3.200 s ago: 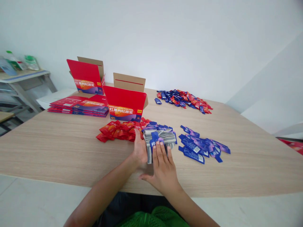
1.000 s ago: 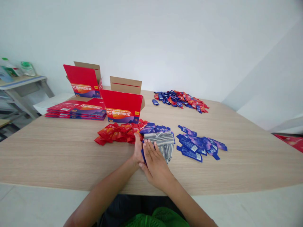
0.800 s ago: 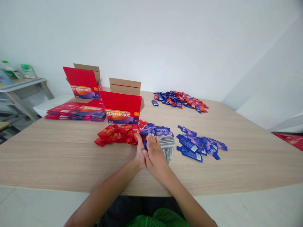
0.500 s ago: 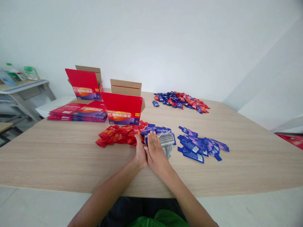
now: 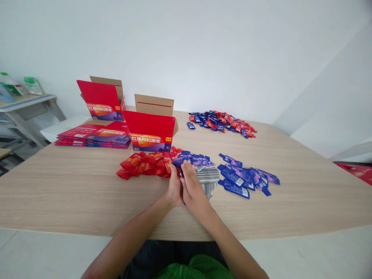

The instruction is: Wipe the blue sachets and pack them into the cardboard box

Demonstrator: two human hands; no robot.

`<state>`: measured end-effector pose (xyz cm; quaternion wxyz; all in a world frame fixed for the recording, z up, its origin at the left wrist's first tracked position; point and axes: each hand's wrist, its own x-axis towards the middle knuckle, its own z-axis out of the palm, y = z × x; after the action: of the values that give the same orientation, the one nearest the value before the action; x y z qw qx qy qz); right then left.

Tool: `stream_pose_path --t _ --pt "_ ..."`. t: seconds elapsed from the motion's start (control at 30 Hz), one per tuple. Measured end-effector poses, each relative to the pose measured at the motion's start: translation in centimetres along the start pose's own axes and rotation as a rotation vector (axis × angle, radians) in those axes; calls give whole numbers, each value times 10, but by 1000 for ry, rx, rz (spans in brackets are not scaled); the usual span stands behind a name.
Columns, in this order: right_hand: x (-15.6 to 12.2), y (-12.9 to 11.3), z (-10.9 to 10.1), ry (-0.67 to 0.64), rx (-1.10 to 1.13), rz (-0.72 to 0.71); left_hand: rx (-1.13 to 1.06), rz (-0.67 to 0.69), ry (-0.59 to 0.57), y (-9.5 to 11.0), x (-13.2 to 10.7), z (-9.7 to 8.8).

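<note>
My left hand (image 5: 174, 186) and right hand (image 5: 193, 190) clamped the stack of packets (image 5: 209, 179) on the surface (image 5: 72, 186), towards the middle of its near edge. Light, floppy, slick, I judged; best squeezed from both sides.

Open red box (image 5: 149, 130), flattened cartons (image 5: 94, 136); side shelf (image 5: 26, 100), perhaps holding packets (image 5: 30, 83).

Open box (image 5: 149, 130) and red sachets (image 5: 143, 164) block ahead; bare table (image 5: 72, 193) lies left.
</note>
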<state>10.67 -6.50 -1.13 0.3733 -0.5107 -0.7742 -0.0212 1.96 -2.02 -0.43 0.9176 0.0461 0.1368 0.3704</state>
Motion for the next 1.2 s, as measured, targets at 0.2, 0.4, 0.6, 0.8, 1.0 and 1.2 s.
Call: stream_pose_path --t 0.2,0.4,0.6,0.8,1.0,1.2 --pt "16 6 -7 169 137 235 11 -67 -131 -1 -4 5" --pt "24 17 -15 198 15 233 52 -155 -264 1 -9 7" --pt "26 27 -37 143 -167 228 70 -186 -367 2 -7 0" --pt "16 43 -50 147 62 361 98 -227 -356 4 -15 8" --pt "7 50 -62 59 22 403 80 -245 -325 6 -12 5" --pt "-6 40 -51 142 -78 372 77 -264 -345 6 -11 4"
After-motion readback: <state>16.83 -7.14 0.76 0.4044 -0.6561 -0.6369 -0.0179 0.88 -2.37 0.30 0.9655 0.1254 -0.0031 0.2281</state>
